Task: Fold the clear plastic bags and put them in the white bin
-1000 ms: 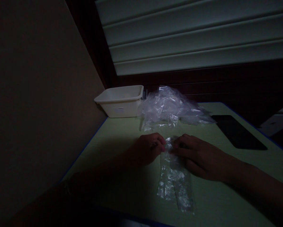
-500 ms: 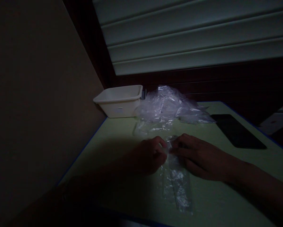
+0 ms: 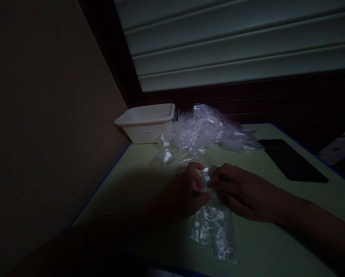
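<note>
Pinching the far end of a bag (image 3: 215, 231), the left hand (image 3: 186, 190) and right hand (image 3: 241, 192) meet at mid-worktop (image 3: 276, 246), equally near, the bag's long axis running from them toward the near edge.

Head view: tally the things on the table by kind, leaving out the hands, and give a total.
White tub: 1
Bag pile: 1
Flat bag: 1
Dark slab: 1
Total: 4

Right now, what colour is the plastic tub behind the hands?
The rectangular plastic tub is white, perhaps cream in the dim light; the head view shows it.
</note>
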`<state>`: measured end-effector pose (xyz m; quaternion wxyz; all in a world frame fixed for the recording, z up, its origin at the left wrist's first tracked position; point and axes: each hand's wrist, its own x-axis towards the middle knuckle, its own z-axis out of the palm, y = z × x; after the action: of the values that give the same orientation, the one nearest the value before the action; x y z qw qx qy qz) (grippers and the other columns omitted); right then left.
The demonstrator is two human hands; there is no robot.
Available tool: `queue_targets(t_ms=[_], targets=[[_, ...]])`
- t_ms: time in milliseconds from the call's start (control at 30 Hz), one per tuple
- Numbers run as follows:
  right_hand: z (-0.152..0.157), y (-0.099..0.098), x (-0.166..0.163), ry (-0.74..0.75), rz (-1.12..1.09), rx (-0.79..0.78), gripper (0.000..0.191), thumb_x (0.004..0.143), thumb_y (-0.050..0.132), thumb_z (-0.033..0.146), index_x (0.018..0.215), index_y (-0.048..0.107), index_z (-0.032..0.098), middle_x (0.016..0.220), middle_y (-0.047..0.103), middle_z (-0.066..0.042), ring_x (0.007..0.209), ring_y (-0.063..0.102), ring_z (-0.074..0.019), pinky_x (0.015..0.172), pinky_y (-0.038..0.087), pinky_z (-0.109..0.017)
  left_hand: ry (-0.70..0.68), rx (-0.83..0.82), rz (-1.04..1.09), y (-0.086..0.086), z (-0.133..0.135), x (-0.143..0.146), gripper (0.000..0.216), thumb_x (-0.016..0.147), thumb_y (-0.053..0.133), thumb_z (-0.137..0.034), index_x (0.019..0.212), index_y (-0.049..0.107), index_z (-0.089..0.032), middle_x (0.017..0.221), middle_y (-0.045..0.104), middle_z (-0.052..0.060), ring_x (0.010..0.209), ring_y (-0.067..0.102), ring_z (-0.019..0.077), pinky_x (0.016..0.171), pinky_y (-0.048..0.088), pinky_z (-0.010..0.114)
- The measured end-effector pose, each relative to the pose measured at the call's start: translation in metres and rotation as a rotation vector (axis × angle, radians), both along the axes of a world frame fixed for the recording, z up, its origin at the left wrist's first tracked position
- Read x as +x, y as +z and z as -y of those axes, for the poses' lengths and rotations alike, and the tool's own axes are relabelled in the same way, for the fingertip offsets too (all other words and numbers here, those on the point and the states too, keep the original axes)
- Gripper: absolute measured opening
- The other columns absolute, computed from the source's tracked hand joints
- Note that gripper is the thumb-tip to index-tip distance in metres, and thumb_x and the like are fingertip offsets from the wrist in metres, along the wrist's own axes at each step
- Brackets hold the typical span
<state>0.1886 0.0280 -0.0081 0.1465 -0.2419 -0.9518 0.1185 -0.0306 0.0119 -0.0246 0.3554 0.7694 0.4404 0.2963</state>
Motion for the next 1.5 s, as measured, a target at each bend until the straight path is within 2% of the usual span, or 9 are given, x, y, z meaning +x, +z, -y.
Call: queue_targets(t_ms=[100,300,533,700,833,967,1267,1400,1500], targets=[[0.001,0.001,0.000,-0.008,0.006,0.005,0.031,0.084,0.047,0.014,0.111,0.063,0.016,0.099,0.055,-0.013,0.093,0.051,-0.0260,0.083,0.044,-0.044,0.015,-0.009,-0.027,0.000,0.006,0.000,0.068,0.071,0.072,-0.024,0.127,0.033,-0.021,0.099,0.053,0.001,0.055,0.054,0.0055,0.056,0.046,0.024],[0.000,0.000,-0.001,-0.015,0.006,0.007,0.028,0.085,0.047,0.015,0.107,0.064,0.016,0.096,0.056,-0.012,0.091,0.051,-0.0252,0.082,0.044,-0.042,-0.010,0.034,-0.056,-0.001,0.017,0.002,0.079,0.072,0.065,-0.012,0.138,0.025,-0.025,0.117,0.049,0.006,0.058,0.052,0.0053,0.060,0.050,0.026],[0.001,0.000,-0.001,-0.015,-0.011,0.008,0.032,0.087,0.047,0.016,0.114,0.062,0.017,0.101,0.056,-0.013,0.093,0.052,-0.0257,0.083,0.044,-0.043,-0.061,0.087,-0.048,0.005,0.016,0.001,0.064,0.077,0.062,-0.016,0.133,0.032,-0.021,0.108,0.054,0.005,0.061,0.053,0.0080,0.066,0.051,0.029],[0.001,0.001,-0.001,-0.020,-0.018,0.007,0.028,0.087,0.047,0.016,0.109,0.064,0.016,0.099,0.057,-0.013,0.092,0.052,-0.0256,0.082,0.045,-0.043,-0.184,0.309,-0.039,0.007,0.002,-0.006,0.040,0.084,0.045,-0.011,0.123,0.036,-0.017,0.108,0.055,0.009,0.088,0.058,0.0167,0.083,0.049,0.035],[0.000,-0.001,0.000,-0.011,-0.022,0.015,0.027,0.087,0.046,0.017,0.107,0.064,0.014,0.098,0.056,-0.013,0.091,0.052,-0.0252,0.082,0.045,-0.043,-0.270,0.298,-0.088,0.007,-0.007,-0.012,0.036,0.085,0.041,-0.011,0.121,0.038,-0.015,0.100,0.057,0.008,0.083,0.056,0.0154,0.077,0.049,0.032],[0.000,-0.001,0.000,-0.011,-0.025,0.003,0.026,0.087,0.045,0.017,0.105,0.064,0.016,0.098,0.056,-0.012,0.091,0.051,-0.0251,0.081,0.044,-0.044,-0.330,0.247,-0.199,0.016,-0.005,-0.015,0.035,0.079,0.049,-0.010,0.113,0.043,-0.017,0.099,0.056,0.005,0.080,0.053,0.0141,0.072,0.046,0.027],[0.000,-0.001,-0.001,-0.021,-0.027,0.003,0.024,0.087,0.047,0.017,0.103,0.064,0.016,0.097,0.056,-0.012,0.091,0.051,-0.0249,0.082,0.044,-0.043,-0.384,0.282,-0.269,0.025,0.000,-0.013,0.030,0.080,0.050,-0.013,0.109,0.043,-0.017,0.104,0.053,0.007,0.090,0.052,0.0173,0.081,0.045,0.030],[0.000,-0.001,-0.001,-0.028,-0.002,-0.006,0.023,0.087,0.046,0.017,0.101,0.065,0.015,0.097,0.055,-0.012,0.091,0.050,-0.0252,0.082,0.044,-0.044,-0.327,0.282,-0.318,0.026,0.003,-0.013,0.025,0.082,0.054,-0.020,0.105,0.046,-0.018,0.104,0.055,0.007,0.085,0.054,0.0172,0.074,0.045,0.030],[0.000,-0.001,-0.001,-0.021,-0.003,0.004,0.025,0.087,0.046,0.016,0.106,0.064,0.015,0.099,0.055,-0.012,0.092,0.050,-0.0248,0.083,0.044,-0.043,-0.232,0.198,-0.339,0.025,0.006,-0.013,0.027,0.081,0.058,-0.026,0.103,0.046,-0.019,0.084,0.057,0.001,0.067,0.053,0.0135,0.059,0.041,0.026]])
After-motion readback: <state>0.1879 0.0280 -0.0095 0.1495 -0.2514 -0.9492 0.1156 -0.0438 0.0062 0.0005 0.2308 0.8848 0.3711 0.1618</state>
